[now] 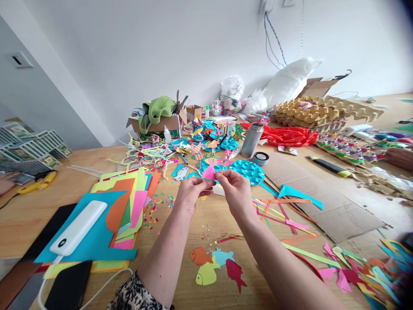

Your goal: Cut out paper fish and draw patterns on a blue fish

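Bright, diffuse, cool light falls evenly on the wall (180, 56); its source lies outside the view. Shadows are soft, and sharp highlights streak the red plastic (290, 137). Fine detail on the pink cutout (209, 173) is soft. Wide-angle distortion stretches the margins; dark vignetting and blur mark the right-hand corners.

Wooden tabletop (206, 217), clock read with 6 nearest the wearer. At 6: four cut-paper fish (209, 270), orange, light blue, yellow and dark red. At 9: coloured paper stack (126, 200), fanned unevenly; confetti scraps (151, 220) on its 3 o'clock side. At 11: cardboard box (174, 123). At 1: metal flask (251, 142), upright, lid (260, 159) beside it. At 4: loose paper trimmings (356, 275).
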Available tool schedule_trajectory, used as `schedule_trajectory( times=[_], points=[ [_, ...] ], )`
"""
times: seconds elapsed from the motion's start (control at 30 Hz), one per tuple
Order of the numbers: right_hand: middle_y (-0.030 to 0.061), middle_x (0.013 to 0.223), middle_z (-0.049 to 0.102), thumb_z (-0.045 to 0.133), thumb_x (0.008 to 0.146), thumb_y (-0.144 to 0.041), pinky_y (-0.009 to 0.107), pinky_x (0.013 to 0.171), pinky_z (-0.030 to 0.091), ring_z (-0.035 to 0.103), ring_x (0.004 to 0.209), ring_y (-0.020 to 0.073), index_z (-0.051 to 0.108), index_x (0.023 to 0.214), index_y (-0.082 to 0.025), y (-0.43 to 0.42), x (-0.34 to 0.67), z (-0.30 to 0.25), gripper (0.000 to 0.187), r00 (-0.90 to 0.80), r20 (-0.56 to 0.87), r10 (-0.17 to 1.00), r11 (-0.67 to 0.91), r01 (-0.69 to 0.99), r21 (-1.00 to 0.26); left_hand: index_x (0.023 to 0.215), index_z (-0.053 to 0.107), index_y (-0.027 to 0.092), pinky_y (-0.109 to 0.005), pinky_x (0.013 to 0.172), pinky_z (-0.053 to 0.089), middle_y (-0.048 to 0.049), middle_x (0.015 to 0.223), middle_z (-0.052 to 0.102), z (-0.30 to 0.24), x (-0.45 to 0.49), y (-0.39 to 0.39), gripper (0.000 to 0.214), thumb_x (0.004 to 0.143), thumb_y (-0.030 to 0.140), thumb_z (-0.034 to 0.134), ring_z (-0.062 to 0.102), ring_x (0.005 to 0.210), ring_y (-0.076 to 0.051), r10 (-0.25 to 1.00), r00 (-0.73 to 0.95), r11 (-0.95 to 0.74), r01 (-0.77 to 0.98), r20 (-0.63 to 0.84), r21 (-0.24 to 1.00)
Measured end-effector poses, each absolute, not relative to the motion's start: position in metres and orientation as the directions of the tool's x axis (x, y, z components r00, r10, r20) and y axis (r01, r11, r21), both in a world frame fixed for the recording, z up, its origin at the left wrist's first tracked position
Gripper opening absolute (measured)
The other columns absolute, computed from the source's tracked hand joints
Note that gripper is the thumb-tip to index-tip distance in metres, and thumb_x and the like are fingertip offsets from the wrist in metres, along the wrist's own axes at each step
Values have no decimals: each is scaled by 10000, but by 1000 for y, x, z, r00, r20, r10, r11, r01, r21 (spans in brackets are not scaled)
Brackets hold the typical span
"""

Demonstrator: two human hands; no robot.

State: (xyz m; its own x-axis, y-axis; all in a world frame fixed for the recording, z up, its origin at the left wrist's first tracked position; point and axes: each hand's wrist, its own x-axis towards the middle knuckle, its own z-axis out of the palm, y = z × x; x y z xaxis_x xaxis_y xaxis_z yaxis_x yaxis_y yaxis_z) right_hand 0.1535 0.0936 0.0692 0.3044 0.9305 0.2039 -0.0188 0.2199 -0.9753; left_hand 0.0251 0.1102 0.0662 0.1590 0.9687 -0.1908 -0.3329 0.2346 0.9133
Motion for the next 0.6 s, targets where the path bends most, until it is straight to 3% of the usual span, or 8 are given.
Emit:
schedule_trajectory(
  times=[0.47,0.6],
  points=[
    [22,716,690,728,715,-414,298,653,460,594,680,161,701,765,-197,97,157,69,224,335,246,909,295,-103,-950,652,733,128,-263,612,548,-20,607,680,63,16,120,220,506,261,830,616,567,-121,992,-61,79,-376,-109,923],
    [27,700,694,717,702,-410,313,651,476,614,675,170,715,795,-188,99,160,68,241,294,189,937,227,-102,-968,686,739,121,-261,612,534,-25,624,686,62,11,123,240,508,258,822,614,573,-122,992,-82,62,-367,-98,928]
  ],
)
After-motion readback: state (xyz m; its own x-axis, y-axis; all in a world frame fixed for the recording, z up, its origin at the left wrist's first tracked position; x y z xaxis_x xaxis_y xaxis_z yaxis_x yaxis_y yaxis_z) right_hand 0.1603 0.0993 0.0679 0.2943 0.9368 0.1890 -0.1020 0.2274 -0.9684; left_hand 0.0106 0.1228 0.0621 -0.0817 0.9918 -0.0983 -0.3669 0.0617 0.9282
